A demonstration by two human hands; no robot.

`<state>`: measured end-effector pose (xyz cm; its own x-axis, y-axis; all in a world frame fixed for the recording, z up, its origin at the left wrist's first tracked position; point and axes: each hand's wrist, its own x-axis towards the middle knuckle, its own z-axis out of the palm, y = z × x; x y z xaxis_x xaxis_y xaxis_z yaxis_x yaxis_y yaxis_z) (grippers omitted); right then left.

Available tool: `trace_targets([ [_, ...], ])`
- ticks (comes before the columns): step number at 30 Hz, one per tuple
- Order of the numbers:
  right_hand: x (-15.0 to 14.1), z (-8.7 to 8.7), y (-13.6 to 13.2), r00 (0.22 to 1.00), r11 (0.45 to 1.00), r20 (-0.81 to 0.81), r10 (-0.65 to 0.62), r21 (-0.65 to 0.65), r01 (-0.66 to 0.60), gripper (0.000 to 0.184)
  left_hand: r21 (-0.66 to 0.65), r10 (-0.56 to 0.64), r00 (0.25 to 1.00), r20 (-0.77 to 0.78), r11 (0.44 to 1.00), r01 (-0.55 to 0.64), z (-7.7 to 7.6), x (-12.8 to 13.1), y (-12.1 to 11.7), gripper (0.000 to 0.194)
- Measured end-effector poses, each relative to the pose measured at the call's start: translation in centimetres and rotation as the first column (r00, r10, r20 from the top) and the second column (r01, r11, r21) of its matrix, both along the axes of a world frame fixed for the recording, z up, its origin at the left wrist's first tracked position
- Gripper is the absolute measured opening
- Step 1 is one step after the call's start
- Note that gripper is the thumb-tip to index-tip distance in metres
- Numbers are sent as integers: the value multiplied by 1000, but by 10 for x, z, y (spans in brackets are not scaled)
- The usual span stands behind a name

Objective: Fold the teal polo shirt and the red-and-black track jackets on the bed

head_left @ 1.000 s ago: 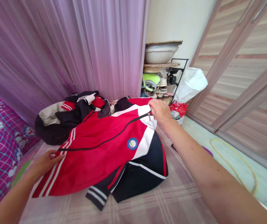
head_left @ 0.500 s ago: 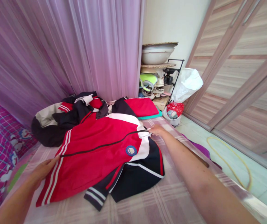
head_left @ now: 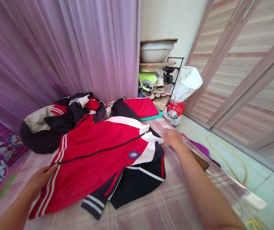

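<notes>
My right hand (head_left: 172, 138) has moved off the collar (head_left: 155, 138) to just beside it; I can't tell how wide it is. My left hand (head_left: 40, 179) pinches the hem of the red jacket (head_left: 96, 140), probably to keep it flat on the checked cloth (head_left: 161, 204).

- one bare left hand (head_left: 41, 179), one bare right hand (head_left: 172, 138)
- one red-white-navy zip jacket (head_left: 96, 139) between them
- one round blue badge (head_left: 133, 155), nearer the right
- two silver handles (head_left: 248, 10) far beyond
</notes>
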<state>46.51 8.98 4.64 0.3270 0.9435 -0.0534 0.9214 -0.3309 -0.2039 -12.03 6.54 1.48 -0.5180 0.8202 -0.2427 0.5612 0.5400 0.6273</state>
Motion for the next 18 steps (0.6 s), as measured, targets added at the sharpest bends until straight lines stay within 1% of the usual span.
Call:
trace_targets([
  [3,-4,2,35,993,985,-16,118,128,-115,42,-58,26,986,165,998,-16,-1,-1,-1,38],
  [5,-11,1,58,975,963,-28,220,164,-212,42,-69,43,982,186,997,-30,5,5,-4,37],
  [7,-19,-4,76,952,945,-29,305,135,-299,44,-77,77,977,199,995,-63,15,15,-7,36],
  [9,-25,-8,89,936,936,-29,350,48,-348,41,-93,104,965,241,992,-84,24,23,-11,35],
  [11,-26,-11,97,940,940,-25,340,-16,-341,35,-132,114,935,337,989,-73,31,29,-13,33],
  [13,-23,-13,102,967,966,8,256,-24,-256,35,-156,124,897,425,986,-62,34,30,-13,30],
  [14,-21,-13,104,980,980,29,198,-23,-197,37,-147,125,887,444,987,-66,34,30,-13,28],
  [16,-17,-15,106,992,993,62,109,-41,-107,40,-105,119,894,432,991,-81,33,30,-12,25],
  [18,-15,-18,106,992,992,59,115,-56,-111,43,-69,114,917,382,993,-95,31,30,-10,24],
])
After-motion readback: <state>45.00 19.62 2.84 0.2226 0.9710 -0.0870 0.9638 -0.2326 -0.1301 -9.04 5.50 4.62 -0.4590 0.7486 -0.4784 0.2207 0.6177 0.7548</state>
